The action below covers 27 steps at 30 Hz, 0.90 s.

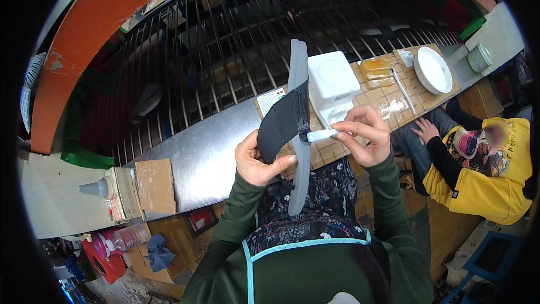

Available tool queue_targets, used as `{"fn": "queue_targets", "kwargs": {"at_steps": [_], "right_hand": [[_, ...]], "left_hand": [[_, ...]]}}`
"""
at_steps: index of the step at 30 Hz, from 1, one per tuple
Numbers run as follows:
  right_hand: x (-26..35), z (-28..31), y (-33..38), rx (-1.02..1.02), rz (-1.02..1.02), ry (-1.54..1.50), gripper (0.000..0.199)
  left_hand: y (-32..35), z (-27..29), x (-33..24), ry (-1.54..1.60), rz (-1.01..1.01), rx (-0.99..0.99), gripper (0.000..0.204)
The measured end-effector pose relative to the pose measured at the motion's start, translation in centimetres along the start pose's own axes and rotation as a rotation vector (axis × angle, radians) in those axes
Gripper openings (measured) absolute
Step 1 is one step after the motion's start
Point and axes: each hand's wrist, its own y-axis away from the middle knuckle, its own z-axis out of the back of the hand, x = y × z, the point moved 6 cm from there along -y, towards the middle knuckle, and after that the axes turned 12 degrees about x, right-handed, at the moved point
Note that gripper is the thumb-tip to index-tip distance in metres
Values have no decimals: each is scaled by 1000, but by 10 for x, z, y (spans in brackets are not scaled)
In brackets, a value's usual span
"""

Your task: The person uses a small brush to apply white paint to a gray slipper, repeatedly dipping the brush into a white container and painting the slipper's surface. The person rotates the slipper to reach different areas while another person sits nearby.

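Observation:
My left hand (260, 160) is closed around a slide sandal, its fingers and thumb on the wide black strap (278, 126). The sandal's grey sole (301, 183) is turned edge-on, standing nearly upright before me. Between the thumb and fingers of my right hand (367, 135) is pinched a small white brush (323, 134). Its tip touches the strap where it meets the sole, and the bristles are hard to make out. Just behind the brush stands a white plastic container (333, 81) with a rounded opening low on its front.
Cardboard (408, 98) on the bench carries a yellow block (377, 73), a thin white stick (404, 90) and a white bowl (443, 77). Metal conveyor rollers (225, 62) run beyond. A cardboard piece (156, 186) lies left. At right sits a person in yellow (489, 191).

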Motion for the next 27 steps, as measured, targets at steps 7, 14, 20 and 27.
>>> {"fn": "queue_targets", "kwargs": {"at_steps": [7, 14, 20, 27], "right_hand": [[-4, -10, 5, -31, -40, -140, 19], [-1, -20, 9, -52, -42, -241, 18], [2, -26, 14, -81, -43, -271, 18], [6, -30, 15, -132, -57, -312, 20]], "left_hand": [[0, 4, 4, 29, -5, -11, 51], [-3, 8, 6, 58, -41, -61, 51], [-3, 13, 11, 79, -23, -91, 52], [-6, 13, 9, 100, -100, -152, 47]]}}
